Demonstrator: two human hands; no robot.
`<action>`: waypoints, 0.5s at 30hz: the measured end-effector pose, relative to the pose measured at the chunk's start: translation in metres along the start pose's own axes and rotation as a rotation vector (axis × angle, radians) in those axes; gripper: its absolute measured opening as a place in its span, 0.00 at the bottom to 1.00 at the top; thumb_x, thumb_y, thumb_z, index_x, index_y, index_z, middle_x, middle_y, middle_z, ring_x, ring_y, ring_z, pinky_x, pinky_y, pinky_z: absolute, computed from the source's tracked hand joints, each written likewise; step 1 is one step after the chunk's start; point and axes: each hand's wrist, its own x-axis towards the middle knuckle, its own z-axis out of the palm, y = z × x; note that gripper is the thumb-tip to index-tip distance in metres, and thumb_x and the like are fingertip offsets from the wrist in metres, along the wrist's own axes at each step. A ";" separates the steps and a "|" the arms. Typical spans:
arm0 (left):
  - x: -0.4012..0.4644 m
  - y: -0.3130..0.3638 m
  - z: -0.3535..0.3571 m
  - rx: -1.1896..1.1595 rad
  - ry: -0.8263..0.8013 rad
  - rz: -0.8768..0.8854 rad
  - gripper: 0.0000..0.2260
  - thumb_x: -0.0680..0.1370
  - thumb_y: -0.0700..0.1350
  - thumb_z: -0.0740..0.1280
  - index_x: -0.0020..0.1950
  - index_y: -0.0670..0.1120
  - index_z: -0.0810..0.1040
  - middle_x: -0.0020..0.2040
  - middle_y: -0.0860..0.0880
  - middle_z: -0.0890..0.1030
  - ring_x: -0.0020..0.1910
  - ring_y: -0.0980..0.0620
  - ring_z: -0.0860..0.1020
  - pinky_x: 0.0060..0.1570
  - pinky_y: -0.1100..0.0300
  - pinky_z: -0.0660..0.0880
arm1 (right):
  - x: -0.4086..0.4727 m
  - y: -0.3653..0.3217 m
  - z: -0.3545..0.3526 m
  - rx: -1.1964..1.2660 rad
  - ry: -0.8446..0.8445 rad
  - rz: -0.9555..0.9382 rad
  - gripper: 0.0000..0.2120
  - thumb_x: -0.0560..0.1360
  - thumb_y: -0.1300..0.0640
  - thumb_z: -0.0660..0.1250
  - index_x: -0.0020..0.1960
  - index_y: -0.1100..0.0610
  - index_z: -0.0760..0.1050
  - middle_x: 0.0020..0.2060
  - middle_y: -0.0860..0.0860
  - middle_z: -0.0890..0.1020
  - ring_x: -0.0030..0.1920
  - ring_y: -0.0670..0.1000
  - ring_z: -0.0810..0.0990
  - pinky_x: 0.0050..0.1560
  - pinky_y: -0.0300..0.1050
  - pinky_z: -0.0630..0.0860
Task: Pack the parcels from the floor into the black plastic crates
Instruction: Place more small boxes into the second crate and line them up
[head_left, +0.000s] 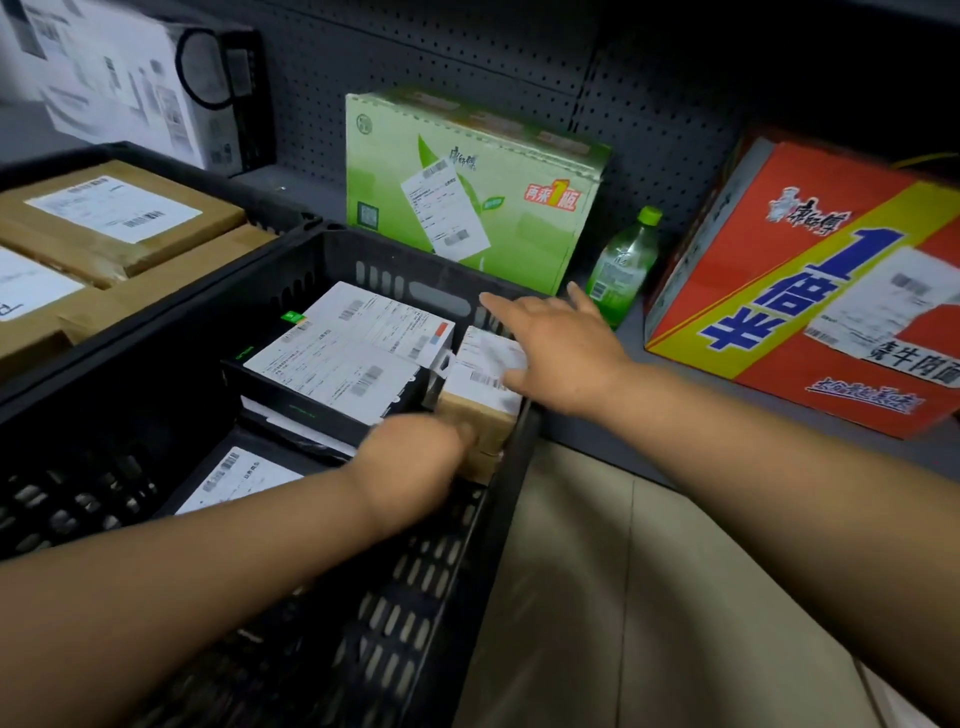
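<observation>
While your left hand (415, 462) holds the small brown parcel (480, 410) in the black crate (514, 499), your right hand (558, 348) rests flat on it, fingers straight. Several parcels are packed already.

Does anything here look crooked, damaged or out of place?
Two things stand out. The big red and yellow cardboard carton on the grey shelf sits tilted, not square like the green carton beside it. A lone green plastic bottle stands loose between them. Nothing looks spilled or torn.
</observation>
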 end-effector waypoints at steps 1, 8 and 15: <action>0.000 0.000 -0.013 0.022 0.099 0.002 0.14 0.74 0.41 0.62 0.59 0.48 0.73 0.54 0.48 0.78 0.52 0.45 0.78 0.45 0.53 0.76 | -0.014 0.005 -0.003 -0.003 0.068 -0.003 0.38 0.73 0.47 0.66 0.77 0.47 0.49 0.68 0.51 0.69 0.68 0.55 0.66 0.75 0.57 0.45; 0.027 0.063 -0.074 0.119 0.468 0.223 0.18 0.66 0.39 0.70 0.56 0.43 0.78 0.59 0.43 0.79 0.47 0.40 0.78 0.35 0.51 0.78 | -0.119 0.068 -0.011 -0.095 0.265 0.011 0.34 0.70 0.50 0.68 0.74 0.51 0.62 0.64 0.52 0.74 0.64 0.57 0.71 0.73 0.55 0.50; 0.079 0.205 -0.078 0.160 0.464 0.516 0.20 0.65 0.41 0.69 0.57 0.45 0.78 0.60 0.43 0.78 0.48 0.42 0.79 0.33 0.54 0.78 | -0.257 0.187 -0.002 -0.245 0.164 0.178 0.34 0.67 0.52 0.72 0.71 0.54 0.66 0.59 0.55 0.78 0.60 0.60 0.74 0.69 0.59 0.59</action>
